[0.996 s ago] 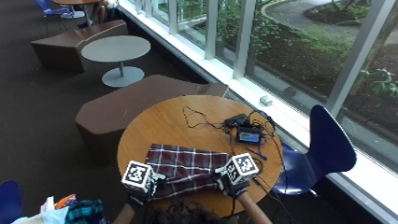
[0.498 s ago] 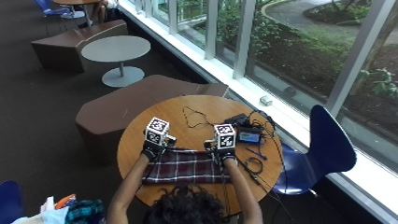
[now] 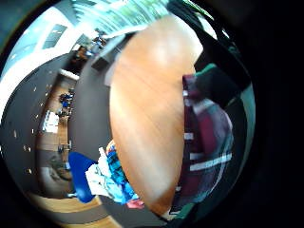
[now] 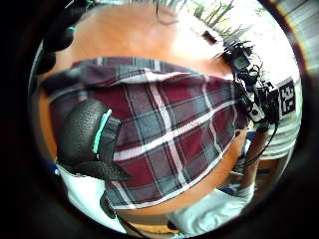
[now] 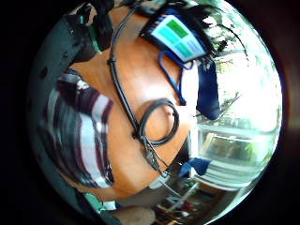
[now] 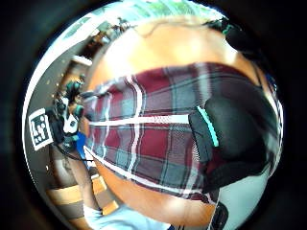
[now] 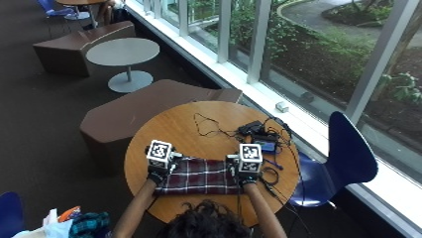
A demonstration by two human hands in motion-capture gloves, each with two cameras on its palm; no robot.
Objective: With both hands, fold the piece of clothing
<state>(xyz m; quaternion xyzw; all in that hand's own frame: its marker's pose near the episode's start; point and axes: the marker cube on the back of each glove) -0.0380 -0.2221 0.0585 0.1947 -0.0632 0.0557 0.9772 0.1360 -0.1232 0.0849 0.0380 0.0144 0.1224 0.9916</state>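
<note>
Left hand [image 7: 157, 174] sits on the left end of the plaid garment [image 7: 200, 176], right hand [image 7: 245, 178] on the right end; both forearms reach up from the lower edge of the outside view. The garment lies as a flat, folded band, dark red with grey and white checks, on the near half of the round wooden table [image 7: 184, 134], long side running left to right between the two hands. From the left thumb side palm view the garment [image 4: 164, 134] spreads flat over the wood, and a black gloved thumb [image 4: 87, 134] lies curled down on the cloth near its edge; whether cloth is actually pinched under it cannot be read. The right thumb side palm view gives the mirror case: a gloved thumb [image 6: 235, 136] bent over the garment [image 6: 144, 139], the cloth close beneath the palm, grip again not resolvable. The left little finger side view shows the cloth edge [image 3: 204, 142] against bare tabletop. The right little finger side view shows the garment's right end [image 5: 77, 136] lying just beside a black cable with a coiled loop [image 5: 157, 122]; cloth and cable are apart. Beyond the garment, on the far right part of the table, a small device with a lit screen [image 7: 266, 146] sits among tangled black cables [image 7: 211, 126]. A blue chair [image 7: 342, 153] stands at the table's right, near the window. A brown bench [image 7: 151, 106] curves behind the table.
</note>
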